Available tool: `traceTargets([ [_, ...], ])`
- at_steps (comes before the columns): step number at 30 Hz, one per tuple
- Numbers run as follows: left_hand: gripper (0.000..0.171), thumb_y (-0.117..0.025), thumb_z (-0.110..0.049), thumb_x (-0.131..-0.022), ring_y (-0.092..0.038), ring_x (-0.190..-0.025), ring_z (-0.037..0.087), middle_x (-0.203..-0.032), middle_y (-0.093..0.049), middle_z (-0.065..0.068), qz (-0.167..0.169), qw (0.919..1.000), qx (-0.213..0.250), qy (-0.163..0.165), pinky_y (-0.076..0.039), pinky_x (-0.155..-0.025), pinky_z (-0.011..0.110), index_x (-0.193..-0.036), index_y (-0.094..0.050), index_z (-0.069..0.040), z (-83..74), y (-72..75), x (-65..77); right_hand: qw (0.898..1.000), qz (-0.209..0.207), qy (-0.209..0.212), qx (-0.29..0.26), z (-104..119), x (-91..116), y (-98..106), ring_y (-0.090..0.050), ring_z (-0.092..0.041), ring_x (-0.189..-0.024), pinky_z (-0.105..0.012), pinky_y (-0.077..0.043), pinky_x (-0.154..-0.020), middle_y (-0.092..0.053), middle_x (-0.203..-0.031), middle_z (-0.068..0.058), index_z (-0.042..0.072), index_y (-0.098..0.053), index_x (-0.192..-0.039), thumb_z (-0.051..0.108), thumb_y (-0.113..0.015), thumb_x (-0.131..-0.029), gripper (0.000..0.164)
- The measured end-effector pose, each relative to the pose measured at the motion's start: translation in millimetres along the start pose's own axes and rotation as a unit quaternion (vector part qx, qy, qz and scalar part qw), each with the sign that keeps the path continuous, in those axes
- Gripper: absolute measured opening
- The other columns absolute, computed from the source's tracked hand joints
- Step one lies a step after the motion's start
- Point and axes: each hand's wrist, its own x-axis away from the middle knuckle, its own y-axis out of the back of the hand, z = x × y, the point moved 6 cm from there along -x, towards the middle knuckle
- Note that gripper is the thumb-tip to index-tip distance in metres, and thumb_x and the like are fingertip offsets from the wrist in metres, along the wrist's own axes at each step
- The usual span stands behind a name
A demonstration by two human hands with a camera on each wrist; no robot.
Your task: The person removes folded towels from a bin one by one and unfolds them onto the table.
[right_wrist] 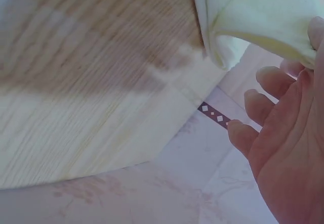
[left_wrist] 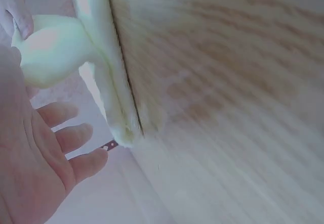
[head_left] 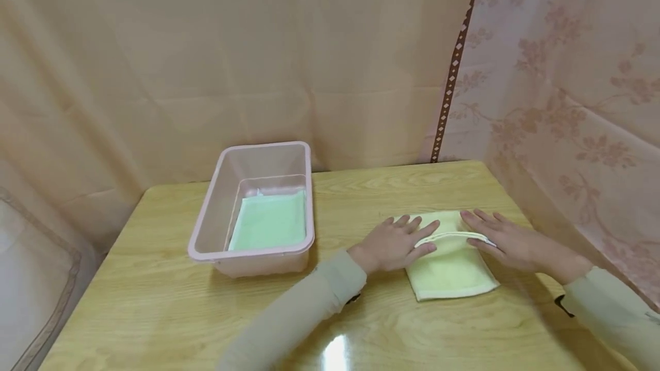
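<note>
A pale yellow towel [head_left: 450,275] lies folded on the table at the right, its near flap flat and a folded edge raised across its middle. My left hand [head_left: 393,245] pinches the left end of this edge between thumb and index finger, its other fingers spread. At the opposite end, my right hand [head_left: 515,244] pinches the edge the same way. The right wrist view shows the towel [right_wrist: 263,16] lifted in a curved fold, with the thumb on its corner. In the left wrist view the towel [left_wrist: 55,52] bulges up beside the palm.
A pink plastic bin [head_left: 309,202] stands left of the hands, with a folded light green towel [head_left: 273,219] inside. The wooden table [head_left: 170,296] meets a beige curtain [head_left: 232,62] behind and a flowered pink cloth [head_left: 577,102] at the right.
</note>
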Motion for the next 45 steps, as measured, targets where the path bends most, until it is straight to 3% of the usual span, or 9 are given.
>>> traceTargets([
  [8,0.067,-0.005,-0.062,-0.104,-0.032,-0.149,0.027,-0.163,-0.034,0.004,-0.002,0.9995,-0.028,0.015,-0.032,-0.117,0.047,-0.164,-0.007,-0.034,6.7,3.2,-20.1,0.999,0.019,-0.036,0.022,-18.4,-13.6,9.6,-0.026,-0.06,-0.14,-0.077,-0.025,-0.104,-0.031,-0.159,-0.028,0.005,-0.027,-0.16,0.048,-0.045,-0.107,0.07],
  [14,0.068,-0.005,-0.063,-0.104,-0.028,-0.151,0.027,-0.164,-0.031,0.004,0.003,0.9988,-0.007,0.048,-0.029,-0.118,0.047,-0.165,-0.008,-0.033,27.7,3.0,-37.1,0.998,0.031,-0.055,0.005,-30.0,-33.5,8.5,-0.02,-0.061,-0.142,-0.077,-0.02,-0.106,-0.023,-0.162,-0.029,0.003,-0.022,-0.161,0.05,-0.038,-0.109,0.072],
  [20,0.069,-0.006,-0.064,-0.104,-0.028,-0.15,0.028,-0.164,-0.031,0.006,0.003,0.997,0.03,0.071,-0.026,-0.12,0.048,-0.165,-0.011,-0.031,55.5,-0.9,-34.4,0.998,0.038,-0.039,-0.033,-26.4,-52.4,-2.3,-0.012,-0.048,-0.15,-0.068,-0.012,-0.115,-0.018,-0.165,-0.024,0.004,-0.019,-0.162,0.052,-0.038,-0.108,0.074],
  [25,0.069,-0.008,-0.063,-0.105,-0.029,-0.15,0.028,-0.163,-0.033,0.006,0.003,0.9976,0.021,0.066,-0.026,-0.119,0.048,-0.164,-0.015,-0.03,63.8,-2.9,-32.8,0.998,0.039,-0.033,-0.022,-25.2,-59.9,-7.0,-0.011,-0.046,-0.151,-0.066,-0.01,-0.116,-0.017,-0.166,-0.023,0.004,-0.018,-0.162,0.052,-0.037,-0.108,0.074],
  [29,0.068,-0.009,-0.062,-0.105,-0.03,-0.15,0.029,-0.163,-0.034,0.006,0.01,0.9974,0.0,0.071,-0.026,-0.119,0.049,-0.164,-0.016,-0.029,68.9,-1.3,-40.7,0.999,0.035,-0.032,-0.001,-27.6,-67.5,-3.6,-0.01,-0.047,-0.151,-0.065,-0.009,-0.117,-0.017,-0.165,-0.024,0.0,-0.019,-0.161,0.05,-0.037,-0.109,0.074],
  [34,0.068,-0.007,-0.061,-0.105,-0.033,-0.148,0.028,-0.162,-0.036,0.005,0.021,0.9931,-0.055,0.102,-0.03,-0.117,0.048,-0.164,-0.016,-0.029,82.6,-2.4,-54.7,0.999,0.031,-0.03,0.027,-34.5,-88.2,-3.5,-0.01,-0.047,-0.151,-0.065,-0.008,-0.118,-0.017,-0.165,-0.025,-0.004,-0.02,-0.159,0.05,-0.032,-0.11,0.074],
  [39,0.067,-0.007,-0.061,-0.105,-0.034,-0.148,0.028,-0.161,-0.037,0.007,0.02,0.9874,-0.081,0.135,-0.03,-0.117,0.049,-0.164,-0.017,-0.03,93.9,0.3,-64.8,0.998,0.036,-0.042,0.031,-42.6,-107.0,-0.1,-0.008,-0.051,-0.15,-0.067,-0.003,-0.117,-0.015,-0.163,-0.03,-0.007,-0.02,-0.158,0.049,-0.029,-0.11,0.074],
  [42,0.068,-0.007,-0.063,-0.105,-0.036,-0.146,0.029,-0.16,-0.039,0.007,-0.001,0.9823,-0.092,0.163,-0.031,-0.116,0.05,-0.164,-0.019,-0.031,102.3,5.2,-69.8,0.997,0.022,-0.043,0.054,-44.6,-119.1,6.7,-0.006,-0.051,-0.15,-0.068,-0.002,-0.116,-0.016,-0.162,-0.032,-0.009,-0.019,-0.157,0.049,-0.028,-0.111,0.075],
  [45,0.067,-0.009,-0.063,-0.105,-0.043,-0.142,0.031,-0.156,-0.045,0.008,-0.043,0.9752,-0.111,0.187,-0.035,-0.113,0.05,-0.162,-0.025,-0.031,107.8,16.0,-73.6,0.995,-0.001,-0.051,0.09,-44.6,-129.5,17.7,-0.006,-0.05,-0.15,-0.068,-0.002,-0.116,-0.015,-0.162,-0.032,-0.008,-0.018,-0.158,0.051,-0.025,-0.11,0.076],
])
